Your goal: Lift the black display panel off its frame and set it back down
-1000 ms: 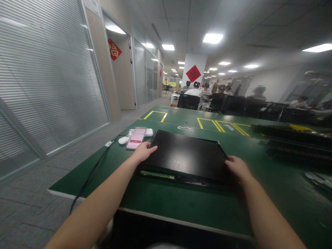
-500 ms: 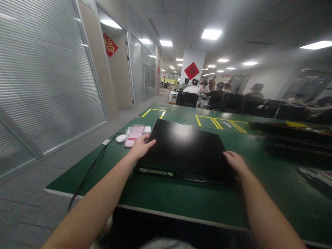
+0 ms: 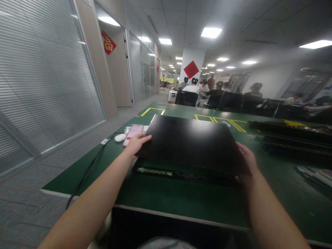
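A flat black screen panel (image 3: 192, 138) with a glossy face spans the space between my hands, raised over the table. My left hand (image 3: 134, 144) is closed on its left edge, thumb on top. The right edge is in my right hand (image 3: 248, 159), its fingers partly hidden beneath. Below the panel's near edge lies a dark frame with a narrow green circuit board strip (image 3: 155, 172); the panel covers most of it. Just beyond my left hand are a phone (image 3: 133, 133) with a pink screen and a white rounded object (image 3: 119, 137).
The green table (image 3: 181, 197) bears yellow tape outlines (image 3: 153, 110) at its far side. A stack of dark panels (image 3: 290, 138) lies at right, with a flat item (image 3: 311, 174) nearer. A black cable (image 3: 88, 173) hangs over the left edge. Several people sit beyond.
The panel has been raised off the dark frame and shifted slightly right at its right side. My right hand has moved right with it; my left hand keeps its hold.
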`<state>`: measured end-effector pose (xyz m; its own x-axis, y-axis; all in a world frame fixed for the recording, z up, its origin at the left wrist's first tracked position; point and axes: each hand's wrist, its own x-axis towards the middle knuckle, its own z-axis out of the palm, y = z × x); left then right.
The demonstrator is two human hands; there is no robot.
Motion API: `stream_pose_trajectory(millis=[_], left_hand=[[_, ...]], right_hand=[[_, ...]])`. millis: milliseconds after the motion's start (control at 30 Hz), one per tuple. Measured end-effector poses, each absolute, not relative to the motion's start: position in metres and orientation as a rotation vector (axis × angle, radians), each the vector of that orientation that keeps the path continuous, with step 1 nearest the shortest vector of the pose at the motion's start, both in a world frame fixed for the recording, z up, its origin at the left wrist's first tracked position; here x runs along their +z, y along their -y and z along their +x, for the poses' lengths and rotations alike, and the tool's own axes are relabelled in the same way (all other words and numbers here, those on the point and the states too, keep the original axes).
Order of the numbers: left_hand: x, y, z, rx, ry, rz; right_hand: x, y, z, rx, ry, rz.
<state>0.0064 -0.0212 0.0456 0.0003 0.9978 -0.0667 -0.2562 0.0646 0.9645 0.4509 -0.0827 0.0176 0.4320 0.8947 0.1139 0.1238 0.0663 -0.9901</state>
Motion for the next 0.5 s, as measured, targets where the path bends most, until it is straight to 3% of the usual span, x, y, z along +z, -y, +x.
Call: stream_pose_trajectory(millis=[233, 500], left_hand=[[0.043, 0.019, 0.005, 1.33, -1.155, 0.948], [0.036, 0.009, 0.001, 1.401, -1.106, 1.029]], right_hand=[[0.01, 0.083, 0.453, 0.975, 0.947, -1.363], [0.023, 0.093, 0.454, 0.705, 0.669, -1.272]])
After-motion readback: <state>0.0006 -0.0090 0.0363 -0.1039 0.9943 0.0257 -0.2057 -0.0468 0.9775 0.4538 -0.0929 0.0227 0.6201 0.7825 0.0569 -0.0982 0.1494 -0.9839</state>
